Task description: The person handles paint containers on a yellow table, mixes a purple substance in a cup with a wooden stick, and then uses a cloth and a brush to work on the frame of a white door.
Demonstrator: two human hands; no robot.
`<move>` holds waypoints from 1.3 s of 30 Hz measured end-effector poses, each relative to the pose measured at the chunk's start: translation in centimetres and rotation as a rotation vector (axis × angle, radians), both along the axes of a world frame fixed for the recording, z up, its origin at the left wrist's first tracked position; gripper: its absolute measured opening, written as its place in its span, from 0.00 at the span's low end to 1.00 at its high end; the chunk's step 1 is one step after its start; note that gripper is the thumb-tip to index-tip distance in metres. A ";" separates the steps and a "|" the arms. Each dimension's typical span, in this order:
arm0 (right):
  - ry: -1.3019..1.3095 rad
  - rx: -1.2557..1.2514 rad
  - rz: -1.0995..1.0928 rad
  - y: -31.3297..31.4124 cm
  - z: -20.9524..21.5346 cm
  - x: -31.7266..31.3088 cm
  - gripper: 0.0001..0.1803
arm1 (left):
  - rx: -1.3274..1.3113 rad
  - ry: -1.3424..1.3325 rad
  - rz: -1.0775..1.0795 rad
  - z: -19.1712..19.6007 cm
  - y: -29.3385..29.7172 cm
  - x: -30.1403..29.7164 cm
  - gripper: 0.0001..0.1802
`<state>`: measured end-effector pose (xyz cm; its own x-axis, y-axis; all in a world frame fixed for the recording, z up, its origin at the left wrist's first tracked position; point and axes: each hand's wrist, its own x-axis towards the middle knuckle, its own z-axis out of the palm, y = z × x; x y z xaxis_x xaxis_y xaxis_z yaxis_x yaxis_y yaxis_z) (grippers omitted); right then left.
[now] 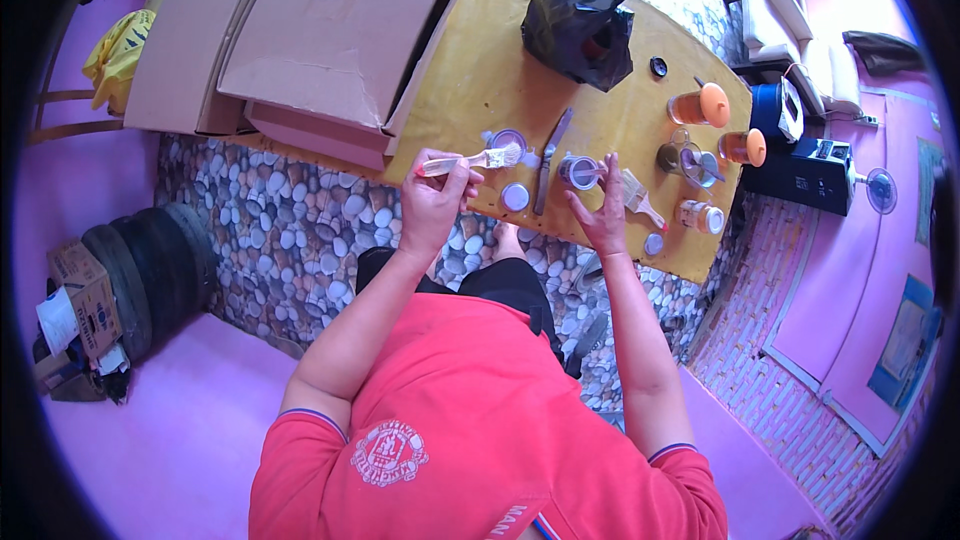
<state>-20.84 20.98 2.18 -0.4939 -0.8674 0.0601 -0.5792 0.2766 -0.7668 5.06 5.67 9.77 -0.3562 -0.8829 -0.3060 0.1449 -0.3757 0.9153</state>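
Note:
In my left hand (434, 198) is a flat paintbrush (470, 161) with a pale handle, red at its end. Its light bristles are over a small round container (507, 143) on the table. My right hand (602, 212) has its fingers spread beside an open jar (577, 173), thumb near the rim; whether it touches is unclear. Something thin leans in that jar. To the right of this hand lies a second paintbrush (643, 202). A dark flat strip (551, 162) lies between the two containers, and a white round lid (515, 197) is near the table edge.
The yellow table (470, 70) carries large cardboard boxes (330, 30) at the left and a black plastic bag (580, 32) at the back. Orange-lidded containers (700, 106), a glass mug (690, 158) and a white-capped jar (700, 217) stand at the right.

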 end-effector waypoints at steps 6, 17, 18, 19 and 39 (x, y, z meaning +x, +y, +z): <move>0.547 -0.075 -0.049 0.3 5.0 2.2 0.48 | -0.172 -0.089 0.006 -0.4 0.9 0.0 0.07; -0.169 -0.209 0.089 -1.3 9.8 12.0 0.33 | -1.063 -0.340 -0.224 0.4 2.7 -1.0 0.22; -0.183 -0.198 0.060 -0.9 9.3 11.8 0.32 | -1.090 -0.343 -0.245 0.5 2.7 -1.0 0.22; -0.199 -0.186 0.033 -0.6 8.9 11.6 0.31 | -1.116 -0.347 -0.265 0.6 2.7 -0.9 0.23; 0.213 0.145 -0.200 -1.6 3.2 -0.7 0.12 | -0.911 -0.249 -0.184 0.5 2.3 1.1 0.18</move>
<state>-21.55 19.36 5.34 -0.6453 -0.7613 0.0635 -0.6454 0.4989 -0.5784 6.18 7.95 10.31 -0.5300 -0.7559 0.3844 -0.0831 0.4974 0.8635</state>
